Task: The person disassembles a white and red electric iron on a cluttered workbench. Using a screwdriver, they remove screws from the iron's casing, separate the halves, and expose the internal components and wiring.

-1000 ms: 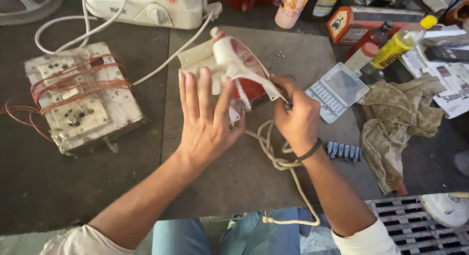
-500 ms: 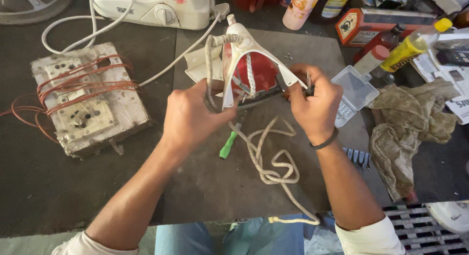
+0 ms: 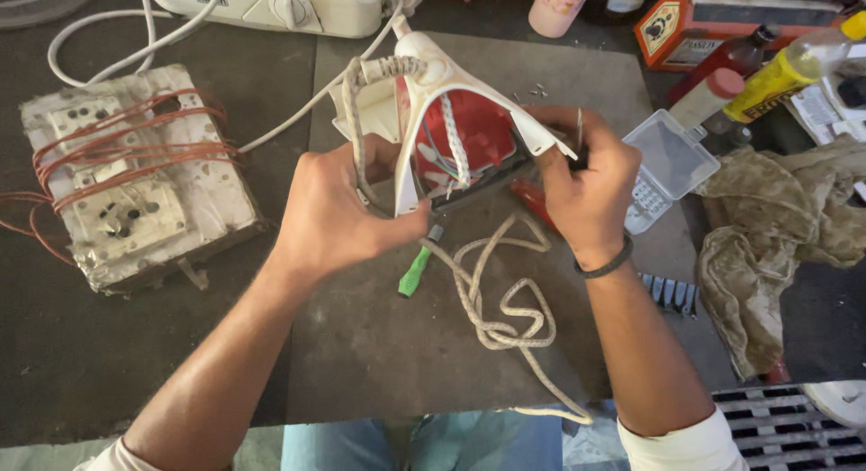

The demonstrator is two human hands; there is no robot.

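Observation:
A white and red clothes iron (image 3: pixel 456 119) is held up above the grey work slab (image 3: pixel 379 345), its open rear facing me with wires showing inside. My left hand (image 3: pixel 338 214) grips its white handle from the left. My right hand (image 3: pixel 586 187) clasps its right edge, fingers curled over it. The iron's braided white cord (image 3: pixel 501 300) hangs down and coils on the slab. A green-handled screwdriver (image 3: pixel 417 271) lies under the iron, just below my left hand.
A taped socket board wound with orange wire (image 3: pixel 131 178) lies left. A white appliance (image 3: pixel 280 4) stands behind. At right are a clear plastic box (image 3: pixel 663 164), bottles (image 3: pixel 785 69), a rag (image 3: pixel 776 245) and a floor grate (image 3: pixel 794 426).
The iron was flat under my hands a second ago; both hands have lifted and tipped it so its open rear faces me. The cord has uncoiled onto the slab and the green screwdriver has come into view.

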